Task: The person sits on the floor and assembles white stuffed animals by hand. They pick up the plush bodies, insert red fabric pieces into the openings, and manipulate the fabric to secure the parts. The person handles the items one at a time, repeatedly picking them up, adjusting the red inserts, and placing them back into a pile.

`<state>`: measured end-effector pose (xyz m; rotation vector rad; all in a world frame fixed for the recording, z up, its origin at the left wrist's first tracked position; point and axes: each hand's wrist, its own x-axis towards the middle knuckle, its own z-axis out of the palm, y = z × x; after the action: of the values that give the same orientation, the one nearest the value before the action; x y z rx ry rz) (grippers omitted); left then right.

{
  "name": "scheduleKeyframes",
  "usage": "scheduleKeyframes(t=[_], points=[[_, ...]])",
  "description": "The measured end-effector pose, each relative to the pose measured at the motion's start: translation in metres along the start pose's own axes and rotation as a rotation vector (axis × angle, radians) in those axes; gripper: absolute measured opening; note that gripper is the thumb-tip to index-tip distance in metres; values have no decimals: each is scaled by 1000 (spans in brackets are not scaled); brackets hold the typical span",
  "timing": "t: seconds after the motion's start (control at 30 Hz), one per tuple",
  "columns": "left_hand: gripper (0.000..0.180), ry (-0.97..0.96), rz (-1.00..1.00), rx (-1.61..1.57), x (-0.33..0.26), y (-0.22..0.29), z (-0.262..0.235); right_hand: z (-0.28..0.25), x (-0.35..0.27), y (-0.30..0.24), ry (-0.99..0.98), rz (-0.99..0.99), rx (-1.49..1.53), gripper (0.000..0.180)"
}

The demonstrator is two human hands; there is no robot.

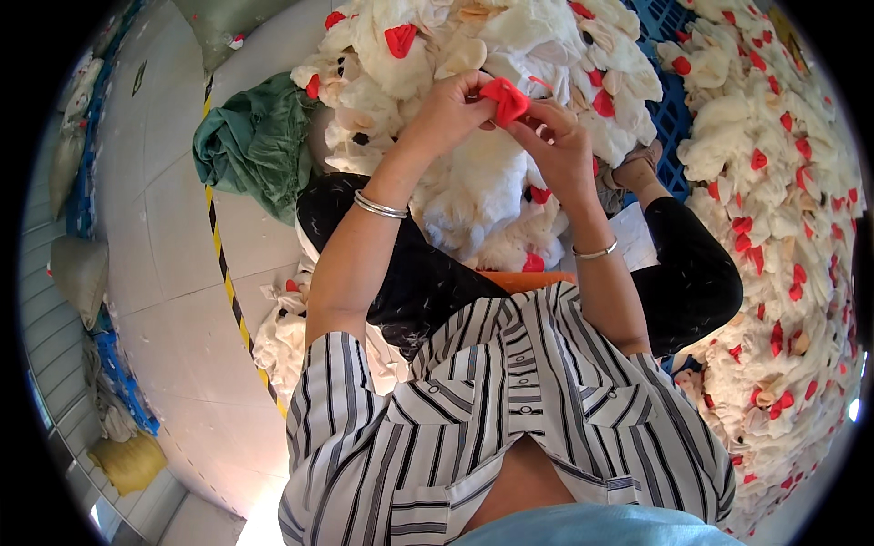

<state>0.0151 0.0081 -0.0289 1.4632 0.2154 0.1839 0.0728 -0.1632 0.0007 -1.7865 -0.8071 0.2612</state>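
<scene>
Both my hands are raised over a heap of white plush skins [564,45] in front of me. Between them is a small red fabric piece [503,101], bunched up. My left hand [458,114] pinches its left edge with thumb and fingers. On the other side my right hand [552,138] grips it, fingers curled and thumb pressed in. Directly below the hands lies fluffy white plush [478,196]; whether it is joined to the red piece I cannot tell. More red pieces, one of them a red patch [400,40], dot the heap.
A green cloth bundle [255,141] lies left of the heap, beside black-and-yellow floor tape [218,255]. To the right rises a large pile of white plush skins with red parts [765,218]. A blue plastic crate [669,82] stands between the piles. Sacks [80,278] line the left wall.
</scene>
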Motion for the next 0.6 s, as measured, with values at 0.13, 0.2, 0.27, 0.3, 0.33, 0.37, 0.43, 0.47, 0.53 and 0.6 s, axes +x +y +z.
scheduleKeyframes(t=[0.13,0.2,0.27,0.3,0.33,0.37,0.43,0.47,0.53,0.6], points=[[9,22,-28,-40,-1,3,3,3,3,15,109,3,-110,14],[3,-39,-47,-59,-4,13,6,-4,8,21,233,161,8,12],[5,-25,-15,-62,-3,11,6,-9,9,18,277,130,72,10],[6,-20,2,-64,-3,10,6,-7,8,17,268,125,55,9],[6,-19,-4,-77,-3,8,5,-5,8,16,259,120,38,8],[6,-18,-9,-90,-3,8,4,-5,8,18,231,126,37,8],[5,-17,-9,-102,-3,8,5,-6,10,24,174,137,36,8],[5,-16,-6,-100,-3,8,6,-6,10,24,150,162,72,8],[7,-25,-5,-86,-5,9,7,-5,8,20,101,211,144,9],[12,-52,-4,-68,-6,10,7,-3,7,19,146,174,174,9]])
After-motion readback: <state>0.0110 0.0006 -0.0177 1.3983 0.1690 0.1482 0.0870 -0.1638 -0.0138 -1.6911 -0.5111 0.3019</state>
